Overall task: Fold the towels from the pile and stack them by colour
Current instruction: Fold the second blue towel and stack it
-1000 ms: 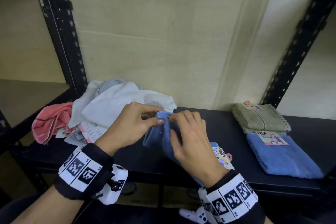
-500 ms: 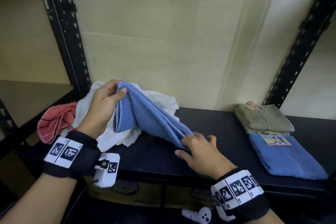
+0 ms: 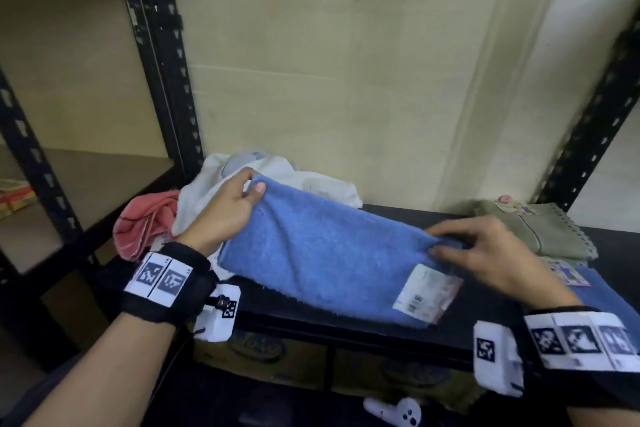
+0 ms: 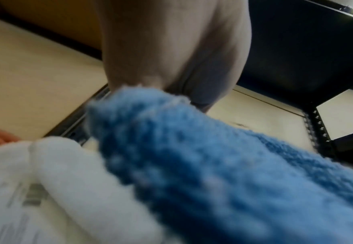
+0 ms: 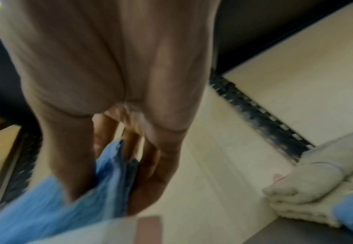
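A blue towel [image 3: 322,256] hangs stretched between my two hands above the black shelf [image 3: 346,326], its paper tag [image 3: 426,295] near the lower right corner. My left hand [image 3: 254,191] pinches its upper left corner in front of the pile. My right hand [image 3: 446,246] pinches the upper right corner. The left wrist view shows the blue towel [image 4: 213,165] bunched under my palm, the right wrist view the blue towel [image 5: 117,181] clamped between thumb and fingers. The pile holds white towels [image 3: 277,177] and a pink towel [image 3: 145,222].
At the right of the shelf lies a folded olive-grey towel [image 3: 533,229] and, in front of it, a folded blue towel [image 3: 602,291] with a tag. Black perforated uprights [image 3: 162,55] flank the bay. A white controller [image 3: 398,411] lies below.
My hands have pulled apart, spreading the blue towel out flat between them. The right hand moved right and lifted its corner; the left hand stays above the pile.
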